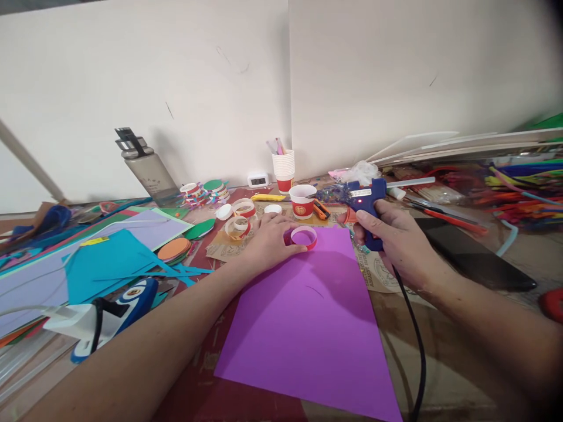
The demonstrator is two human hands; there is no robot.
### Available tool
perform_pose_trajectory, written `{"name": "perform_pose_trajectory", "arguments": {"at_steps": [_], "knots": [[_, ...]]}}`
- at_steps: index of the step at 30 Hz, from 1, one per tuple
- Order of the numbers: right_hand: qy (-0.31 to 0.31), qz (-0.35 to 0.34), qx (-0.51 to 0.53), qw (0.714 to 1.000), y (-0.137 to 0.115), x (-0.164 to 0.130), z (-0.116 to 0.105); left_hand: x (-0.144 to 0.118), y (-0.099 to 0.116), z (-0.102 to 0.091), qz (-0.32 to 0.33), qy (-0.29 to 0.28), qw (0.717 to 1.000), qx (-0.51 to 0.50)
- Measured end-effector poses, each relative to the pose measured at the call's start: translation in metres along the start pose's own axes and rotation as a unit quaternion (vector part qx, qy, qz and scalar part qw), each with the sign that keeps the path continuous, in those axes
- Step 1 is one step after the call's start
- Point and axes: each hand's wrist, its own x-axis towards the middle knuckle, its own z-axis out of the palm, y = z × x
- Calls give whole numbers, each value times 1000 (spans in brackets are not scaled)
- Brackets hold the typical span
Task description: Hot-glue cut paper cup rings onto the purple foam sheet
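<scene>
A sheet of purple paper [308, 328] lies flat in front of me. On its far part sits a red and white paper ring [310, 242], which looks cut from a paper cup. My left hand [270, 237] grips the ring's left side between thumb and fingers. To the right of the sheet, my right hand [391, 234] is wrapped around the handle of a blue glue gun [372, 196]. The gun's red light is on, a glue stick juts from its back, and its nozzle points left. A black cord hangs down from the handle.
Beyond the sheet stand a red paper cup [302, 205] and a cup stack [284, 170] holding pens. More cut rings [237, 227] lie left of my hand. A bottle [152, 173], coloured paper [109, 264] and a power strip [132, 305] occupy the left; a black phone-like slab [479, 258] lies right.
</scene>
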Motion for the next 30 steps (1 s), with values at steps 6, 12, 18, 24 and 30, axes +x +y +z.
{"name": "perform_pose_trajectory", "arguments": {"at_steps": [6, 12, 18, 24, 30], "knots": [[9, 3, 30, 1000, -2, 2, -3, 0, -1, -1, -16, -18, 1000, 1], [0, 7, 15, 1000, 2, 3, -4, -2, -2, -3, -22, -8, 1000, 9], [-2, 9, -9, 1000, 6, 4, -4, -3, -6, 1, -7, -4, 1000, -17], [-5, 13, -35, 999, 6, 2, -2, -2, -4, 2, -14, -5, 1000, -19], [4, 15, -71, 997, 4, 0, -1, -2, -3, 0, -27, -13, 999, -23]]}}
